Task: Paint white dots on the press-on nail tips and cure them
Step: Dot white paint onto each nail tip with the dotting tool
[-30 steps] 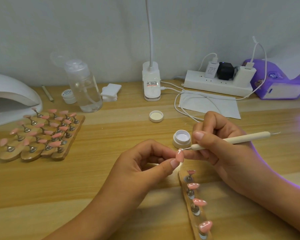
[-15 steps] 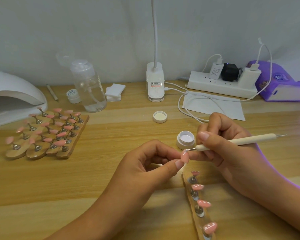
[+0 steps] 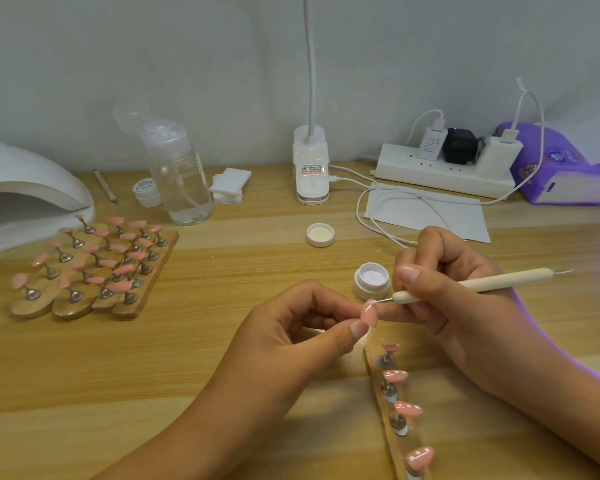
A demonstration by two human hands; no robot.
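The left hand (image 3: 291, 337) pinches a pink nail tip (image 3: 369, 312) just in front of the open paint pot (image 3: 372, 281) — the right hand (image 3: 454, 292) grips a dotting tool (image 3: 471, 285), its point touching the tip.

Legible text: none. Printed labels are showing on small jar (image 3: 145, 188), lamp base (image 3: 310, 169), charger (image 3: 432, 142), purple pack (image 3: 561, 164); all too blurred to read.

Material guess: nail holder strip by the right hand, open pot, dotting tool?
The holder strip looks like wood: visible grain, slight sheen. The open pot looks like white plastic, smooth with soft highlights. The dotting tool has a cream matte handle, plastic or painted wood; its thin wire ends look metallic.
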